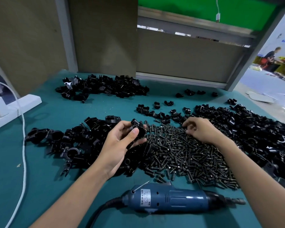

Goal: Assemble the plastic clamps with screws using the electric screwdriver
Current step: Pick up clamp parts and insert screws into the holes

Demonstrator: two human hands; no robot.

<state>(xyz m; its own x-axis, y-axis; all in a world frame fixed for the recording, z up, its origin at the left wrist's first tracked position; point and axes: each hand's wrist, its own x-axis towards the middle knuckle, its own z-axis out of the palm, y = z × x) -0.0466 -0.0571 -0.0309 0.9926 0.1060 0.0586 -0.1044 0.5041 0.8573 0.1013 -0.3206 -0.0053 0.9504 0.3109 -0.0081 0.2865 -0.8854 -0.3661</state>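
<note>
Our left hand (120,143) sits just left of the frame's centre, palm turned up, with thumb and fingers curled round a black clamp (137,129) held above the table (56,109). Our right hand (199,131) is right of centre, palm down, its fingertips bent into the top edge of the screws (187,153); we cannot tell whether it pinches one. The screws lie in a broad dark heap across the middle of the frame, between the two forearms. At the bottom centre the blue screwdriver (168,199) lies on its side on the green tabletop, its bit pointing right and its black cord running off to the lower left. Neither hand touches it. More black clamp parts are heaped at the left (64,142), at the upper left (102,87), and in a large spread along the right (253,129). A white cable (24,153) curves down the left edge, beside a white power strip (15,107).
</note>
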